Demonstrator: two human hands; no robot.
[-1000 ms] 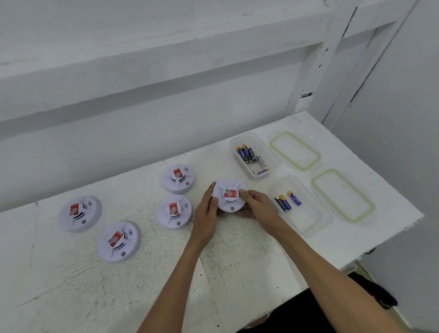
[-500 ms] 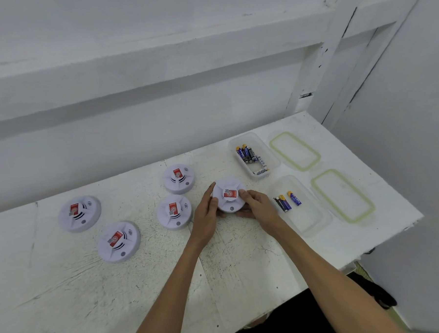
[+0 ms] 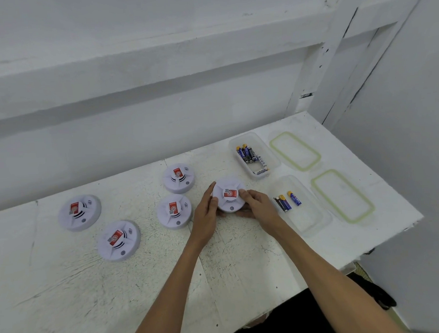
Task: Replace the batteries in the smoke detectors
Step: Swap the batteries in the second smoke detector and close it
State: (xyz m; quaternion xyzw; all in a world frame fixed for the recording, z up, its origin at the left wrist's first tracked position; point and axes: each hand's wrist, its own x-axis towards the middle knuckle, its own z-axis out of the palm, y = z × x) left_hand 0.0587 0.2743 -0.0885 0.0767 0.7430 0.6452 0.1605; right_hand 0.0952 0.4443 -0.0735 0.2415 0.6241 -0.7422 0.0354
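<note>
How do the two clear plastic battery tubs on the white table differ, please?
The far clear plastic tub holds several batteries; the near clear plastic tub holds three batteries, at its far end. The far tub lies closer to the wall, the near tub closer to the table's front edge. Both are open, each with its green-rimmed lid to its right.

Four round white red-labelled plastic smoke detectors (image 3: 174, 211) are lying flat left of centre; a fifth detector (image 3: 229, 195) is being gripped at centre. Blue cylindrical batteries (image 3: 248, 154) are lying in clear tubs (image 3: 272, 154) at right.
</note>
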